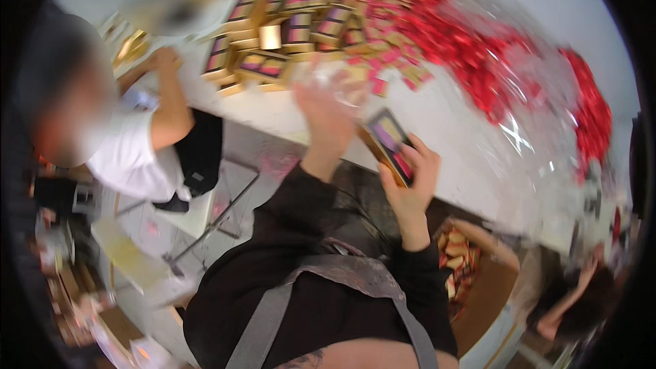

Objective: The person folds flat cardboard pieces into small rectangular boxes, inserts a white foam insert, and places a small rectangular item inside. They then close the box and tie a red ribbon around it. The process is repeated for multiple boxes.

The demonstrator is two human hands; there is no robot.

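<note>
My right hand [415, 195] is closed round a small gold-sided box [391, 138], its dark-framed top showing yellow, lilac and pink panels. The box is tilted, just over the front edge of the white table [273, 111]. To its left, my left hand [326, 113] reaches over the table, smeared by motion. Something clear and shiny, perhaps plastic film, shows at its fingers; whether it grips this I cannot tell. Just beyond that hand lies a heap of similar gold boxes [298, 31], some stacked and some tilted.
Small pink and gold pieces [383, 34] are scattered behind the boxes. Red ribbon-like bundles [471, 75] and clear plastic bags [540, 96] cover the right side. A carton [488, 294] of gold-coloured items stands low at right. Another person [130, 143] sits at left; one more is at lower right.
</note>
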